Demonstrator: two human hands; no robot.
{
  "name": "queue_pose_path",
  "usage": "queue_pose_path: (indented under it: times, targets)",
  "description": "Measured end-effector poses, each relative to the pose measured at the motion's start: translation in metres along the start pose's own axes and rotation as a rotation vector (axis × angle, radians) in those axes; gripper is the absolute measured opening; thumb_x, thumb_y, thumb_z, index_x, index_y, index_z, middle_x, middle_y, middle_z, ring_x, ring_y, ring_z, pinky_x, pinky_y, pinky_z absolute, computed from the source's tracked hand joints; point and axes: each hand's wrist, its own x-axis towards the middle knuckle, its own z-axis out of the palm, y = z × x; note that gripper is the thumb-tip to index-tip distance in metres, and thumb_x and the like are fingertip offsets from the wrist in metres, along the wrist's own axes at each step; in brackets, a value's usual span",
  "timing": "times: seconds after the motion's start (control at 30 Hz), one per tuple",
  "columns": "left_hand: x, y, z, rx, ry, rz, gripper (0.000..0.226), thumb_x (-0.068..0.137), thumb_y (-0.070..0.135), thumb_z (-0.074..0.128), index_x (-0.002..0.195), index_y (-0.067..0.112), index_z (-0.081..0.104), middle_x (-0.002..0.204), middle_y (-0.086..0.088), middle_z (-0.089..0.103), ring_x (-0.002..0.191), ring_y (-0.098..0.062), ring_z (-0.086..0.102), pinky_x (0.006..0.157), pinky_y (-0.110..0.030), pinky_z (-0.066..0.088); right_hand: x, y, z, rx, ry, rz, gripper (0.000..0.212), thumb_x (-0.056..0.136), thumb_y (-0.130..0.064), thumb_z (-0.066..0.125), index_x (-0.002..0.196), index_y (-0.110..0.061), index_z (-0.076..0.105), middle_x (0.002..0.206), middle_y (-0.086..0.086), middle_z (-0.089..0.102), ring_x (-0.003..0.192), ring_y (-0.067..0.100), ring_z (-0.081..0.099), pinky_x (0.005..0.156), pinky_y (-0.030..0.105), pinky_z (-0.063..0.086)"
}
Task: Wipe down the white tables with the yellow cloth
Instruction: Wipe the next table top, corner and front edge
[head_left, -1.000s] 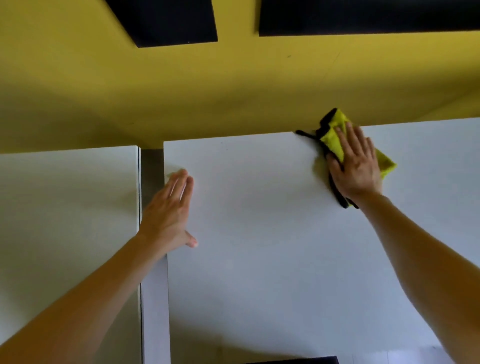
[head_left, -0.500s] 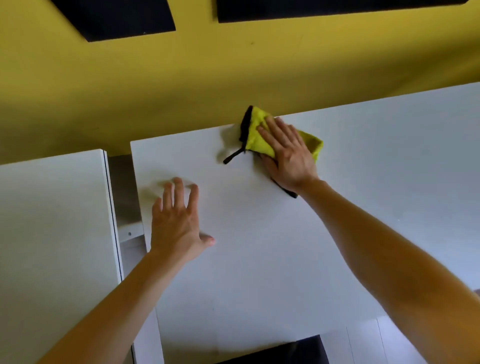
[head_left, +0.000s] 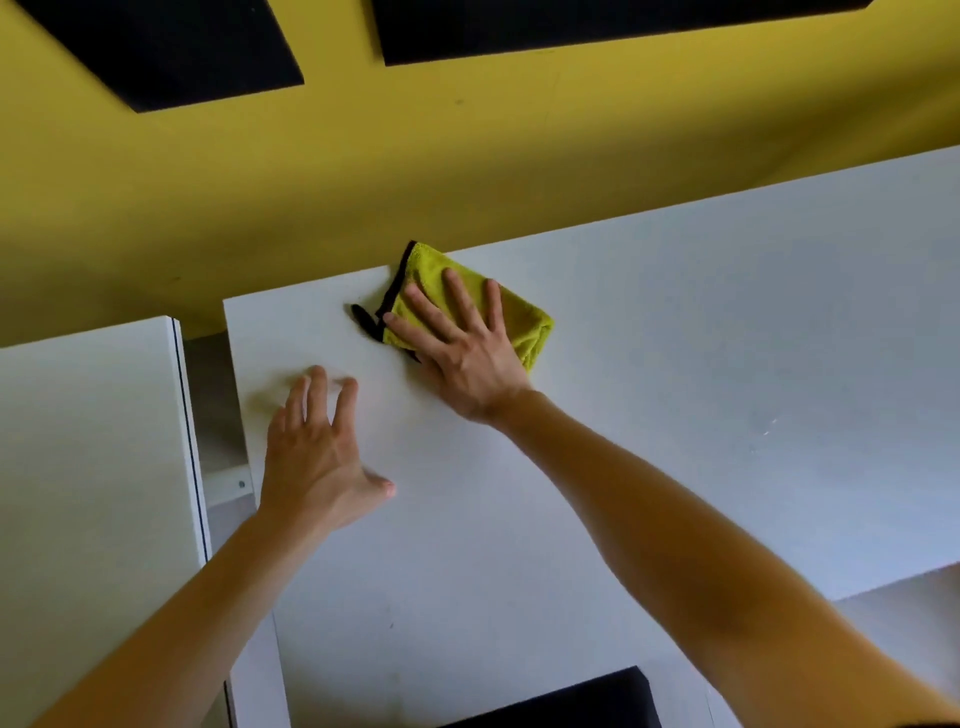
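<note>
The right hand (head_left: 467, 358) lies flat on the yellow microfibre cloth (head_left: 527, 322), fingers straight and spread, pressing it onto the white bench (head_left: 701, 364) rather than gripping it; the cloth is folded, edged in black, and sits at the far edge of that bench near its far left corner, touching the surface; a black tab (head_left: 363, 319) of the cloth trails out to the left of the hand; the left hand (head_left: 317, 457) is palm down over the same bench, nearer and to the left of the cloth, fingers spread and relaxed, holding nothing; its fingertips are blurred, so whether they touch the surface cannot be told; a second white bench (head_left: 88, 467) stands to the left, apart from the first by a narrow gap (head_left: 218, 415); behind both rises a yellow wall (head_left: 363, 171) carrying two black panels (head_left: 171, 47); a dark object (head_left: 571, 701) shows at the near edge, too cut off to name.
</note>
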Motion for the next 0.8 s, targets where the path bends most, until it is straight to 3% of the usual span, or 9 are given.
queue_pose_path:
  times: [0.1,0.17,0.27,0.37,0.47,0.53,0.67,0.73,0.8]
  targets:
    - [0.001,0.008,0.000,-0.024,-0.038,-0.048,0.136,0.064,0.064,0.090,0.167,0.020,0.012,0.178,-0.015,-0.001,0.166,-0.039,0.001,0.132,-0.054,0.024,-0.020,0.068,-0.002,0.044,0.050,-0.005,0.060,0.113,-0.034,0.044,0.171,-0.037,0.028,0.180,-0.003,0.023,0.168,0.033,0.012,0.131,0.067,0.010]
    - [0.002,0.022,0.002,-0.033,-0.003,-0.075,0.125,0.074,0.064,0.083,0.166,0.013,0.017,0.177,-0.018,0.004,0.165,-0.039,0.007,0.131,-0.055,0.026,-0.050,0.141,-0.008,0.049,0.074,0.171,0.062,0.110,-0.036,0.041,0.171,-0.035,0.026,0.180,0.000,0.025,0.168,0.033,0.015,0.132,0.065,0.013]
    - [0.001,0.061,0.009,-0.099,0.074,-0.035,0.111,0.085,0.070,0.073,0.168,0.014,0.025,0.177,-0.018,0.012,0.165,-0.037,0.012,0.130,-0.054,0.024,-0.106,0.244,-0.030,0.095,0.159,0.576,0.062,0.110,-0.046,0.038,0.170,-0.033,0.029,0.178,0.004,0.029,0.166,0.036,0.017,0.132,0.064,0.015]
    - [0.002,0.111,0.022,-0.140,0.279,0.079,0.080,0.098,0.058,0.063,0.160,0.012,0.042,0.170,-0.017,0.033,0.159,-0.037,0.030,0.125,-0.056,0.035,-0.110,0.248,-0.026,0.110,0.192,0.770,0.064,0.110,-0.041,0.043,0.171,-0.028,0.030,0.176,0.009,0.032,0.167,0.039,0.013,0.134,0.060,0.009]
    - [0.006,0.161,0.032,-0.175,0.452,0.142,0.058,0.103,0.040,0.056,0.152,0.010,0.052,0.160,-0.015,0.047,0.150,-0.037,0.044,0.122,-0.057,0.037,-0.092,0.168,-0.012,0.117,0.151,0.536,0.066,0.110,-0.031,0.053,0.171,-0.023,0.030,0.175,0.015,0.033,0.166,0.043,0.014,0.133,0.063,0.009]
    - [0.006,0.189,0.040,-0.185,0.513,0.113,0.051,0.105,0.033,0.058,0.150,0.011,0.055,0.159,-0.014,0.049,0.147,-0.038,0.045,0.123,-0.058,0.034,-0.090,0.123,-0.014,0.086,0.076,0.280,0.063,0.111,-0.040,0.047,0.171,-0.027,0.032,0.174,0.012,0.035,0.164,0.043,0.018,0.133,0.063,0.011]
    - [0.008,0.215,0.069,-0.198,0.560,0.063,0.049,0.108,0.036,0.057,0.152,0.014,0.057,0.166,-0.016,0.043,0.153,-0.045,0.038,0.130,-0.062,0.023,-0.084,0.157,-0.031,-0.030,0.034,0.012,0.062,0.108,-0.056,0.040,0.167,-0.034,0.039,0.170,0.008,0.041,0.160,0.039,0.030,0.133,0.064,0.007]
    - [0.009,0.215,0.077,-0.183,0.583,0.063,0.052,0.108,0.039,0.057,0.154,0.016,0.056,0.169,-0.015,0.040,0.157,-0.045,0.035,0.130,-0.063,0.021,-0.088,0.202,-0.035,-0.026,0.031,0.052,0.063,0.107,-0.051,0.042,0.167,-0.032,0.038,0.177,0.006,0.030,0.166,0.033,0.018,0.134,0.062,0.007]
    - [0.010,0.214,0.079,-0.167,0.605,0.050,0.053,0.106,0.039,0.058,0.154,0.016,0.056,0.170,-0.015,0.040,0.159,-0.043,0.033,0.130,-0.064,0.022,-0.102,0.256,-0.041,0.029,0.093,0.248,0.063,0.105,-0.044,0.048,0.166,-0.027,0.041,0.179,0.007,0.025,0.168,0.033,0.014,0.134,0.061,0.009]
